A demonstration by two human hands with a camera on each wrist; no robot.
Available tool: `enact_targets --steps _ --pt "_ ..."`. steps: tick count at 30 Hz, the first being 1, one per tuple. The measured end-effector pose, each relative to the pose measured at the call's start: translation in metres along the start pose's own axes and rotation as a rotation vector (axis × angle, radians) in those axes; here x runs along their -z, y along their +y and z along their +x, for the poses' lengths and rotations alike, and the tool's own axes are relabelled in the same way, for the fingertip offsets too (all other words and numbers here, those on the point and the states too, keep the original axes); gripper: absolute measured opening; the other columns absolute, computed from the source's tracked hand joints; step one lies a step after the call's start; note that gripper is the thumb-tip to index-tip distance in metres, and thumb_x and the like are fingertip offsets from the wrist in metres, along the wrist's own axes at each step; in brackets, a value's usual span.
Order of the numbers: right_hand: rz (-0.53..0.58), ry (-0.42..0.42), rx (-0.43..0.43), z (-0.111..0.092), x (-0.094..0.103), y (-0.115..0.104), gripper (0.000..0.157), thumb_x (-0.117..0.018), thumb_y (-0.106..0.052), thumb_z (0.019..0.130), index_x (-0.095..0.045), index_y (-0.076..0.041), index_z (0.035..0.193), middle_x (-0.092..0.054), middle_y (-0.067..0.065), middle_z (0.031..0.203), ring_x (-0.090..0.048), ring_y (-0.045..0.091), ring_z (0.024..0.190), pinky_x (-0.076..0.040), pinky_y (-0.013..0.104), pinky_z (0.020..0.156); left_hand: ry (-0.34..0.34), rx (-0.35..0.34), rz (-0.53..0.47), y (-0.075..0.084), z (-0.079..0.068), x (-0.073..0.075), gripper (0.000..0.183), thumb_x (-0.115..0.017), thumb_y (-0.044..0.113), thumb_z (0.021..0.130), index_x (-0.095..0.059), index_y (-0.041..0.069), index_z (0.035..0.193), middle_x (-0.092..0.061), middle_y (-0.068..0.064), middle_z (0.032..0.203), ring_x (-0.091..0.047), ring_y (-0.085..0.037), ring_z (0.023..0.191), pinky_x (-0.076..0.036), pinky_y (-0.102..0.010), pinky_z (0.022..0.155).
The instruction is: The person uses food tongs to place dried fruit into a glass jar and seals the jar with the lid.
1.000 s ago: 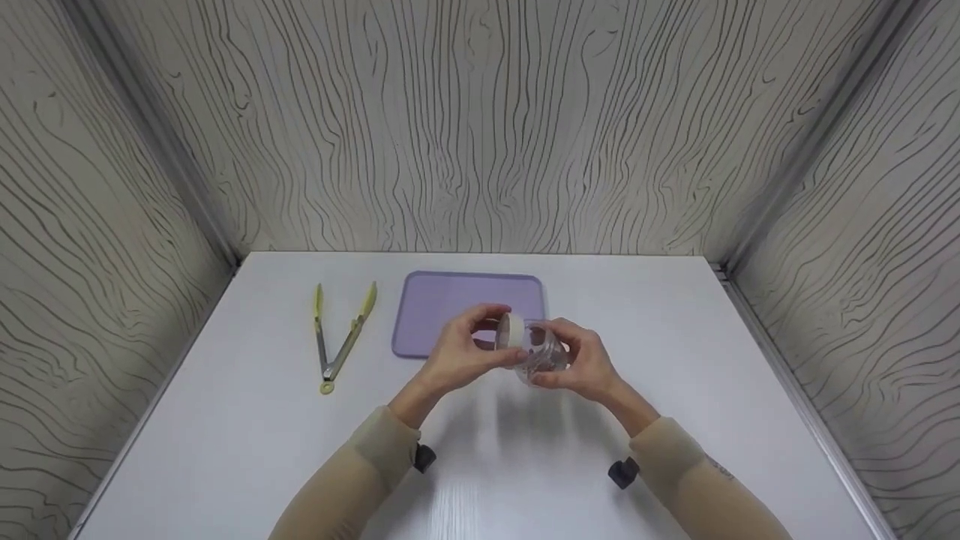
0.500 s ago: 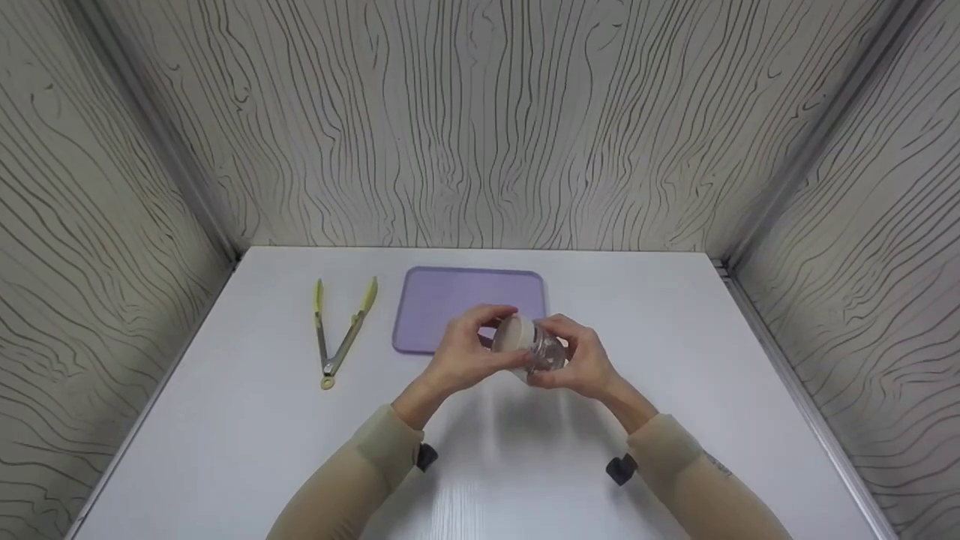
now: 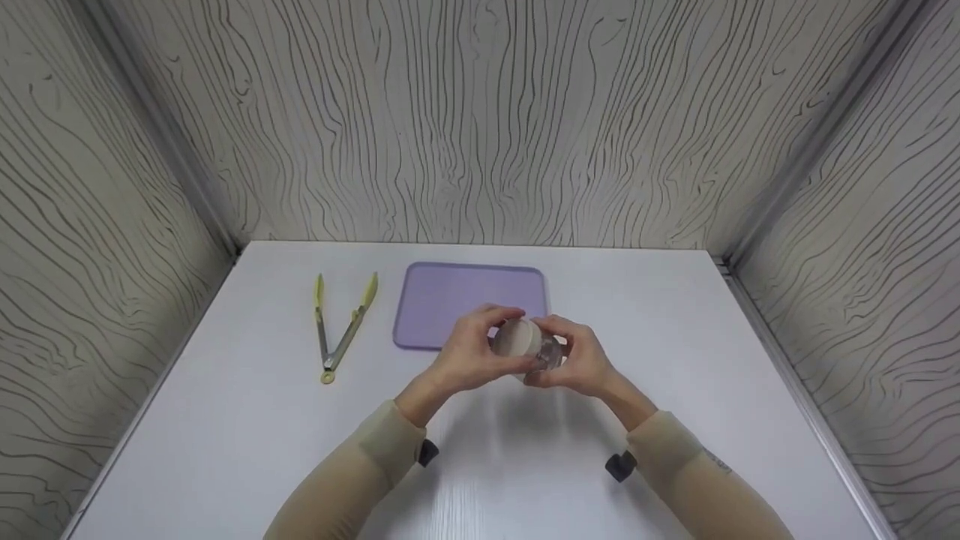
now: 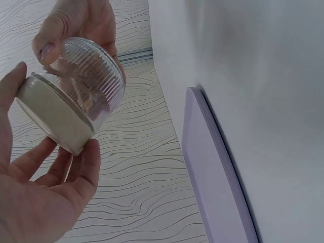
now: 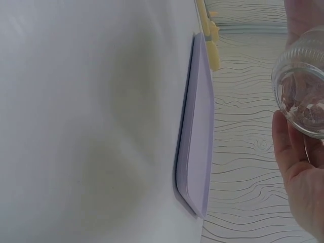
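My left hand (image 3: 472, 352) grips the off-white lid (image 3: 517, 339) of a small clear glass jar (image 4: 96, 76), thumb and fingers spread around its edge. The jar's ribbed body is held by my right hand (image 3: 585, 360) from the other side. Tilted sideways above the white table, the jar has its lid facing left. In the left wrist view the lid (image 4: 53, 109) sits against the jar's mouth. The right wrist view shows the jar's round glass base (image 5: 306, 98), cut off by the frame edge, with nothing but glass and reflections visible inside.
A purple tray (image 3: 442, 292) lies on the white table (image 3: 225, 420) just behind the hands. Left of it, tongs (image 3: 345, 341) with yellow tips lie spread apart. Wood-grain panels (image 3: 472, 120) enclose the table at the back and sides.
The jar has turned so that its lid's top faces more toward the head camera. Both hands keep their hold and stay nearly in place. The head view has tilted slightly.
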State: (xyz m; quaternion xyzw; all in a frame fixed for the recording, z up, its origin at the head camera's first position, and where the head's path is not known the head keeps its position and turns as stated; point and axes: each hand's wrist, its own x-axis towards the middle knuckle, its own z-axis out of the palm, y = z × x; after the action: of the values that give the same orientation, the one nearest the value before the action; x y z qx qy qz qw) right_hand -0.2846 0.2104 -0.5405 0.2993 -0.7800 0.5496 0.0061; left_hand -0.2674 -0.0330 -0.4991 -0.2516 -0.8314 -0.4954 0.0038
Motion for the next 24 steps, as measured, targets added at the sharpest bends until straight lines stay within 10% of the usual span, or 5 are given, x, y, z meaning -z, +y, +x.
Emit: enact_targets --steps 12,24 --pt "0.017 -0.023 0.011 -0.0028 0.0 0.0046 0.074 -0.101 -0.011 0.075 -0.074 -0.005 0.144 -0.078 0.004 0.134 -0.07 0.009 0.119 -0.061 0.028 0.1 -0.133 -0.136 -0.074 -0.0063 -0.0039 0.0029 0.086 -0.098 0.019 0.086 -0.058 0.01 0.162 -0.058 -0.013 0.163 -0.058 -0.03 0.151 -0.051 -0.053 0.125" --pt "-0.026 -0.02 -0.045 -0.0008 -0.0027 0.002 0.072 -0.1 -0.017 0.078 -0.074 -0.012 0.145 -0.076 0.014 0.139 -0.067 0.01 0.124 -0.059 0.03 0.104 0.042 0.17 -0.018 -0.0005 -0.0016 0.0038 0.078 -0.084 0.052 0.095 -0.061 0.008 0.155 -0.067 -0.018 0.148 -0.07 -0.035 0.126 -0.065 -0.048 0.096"
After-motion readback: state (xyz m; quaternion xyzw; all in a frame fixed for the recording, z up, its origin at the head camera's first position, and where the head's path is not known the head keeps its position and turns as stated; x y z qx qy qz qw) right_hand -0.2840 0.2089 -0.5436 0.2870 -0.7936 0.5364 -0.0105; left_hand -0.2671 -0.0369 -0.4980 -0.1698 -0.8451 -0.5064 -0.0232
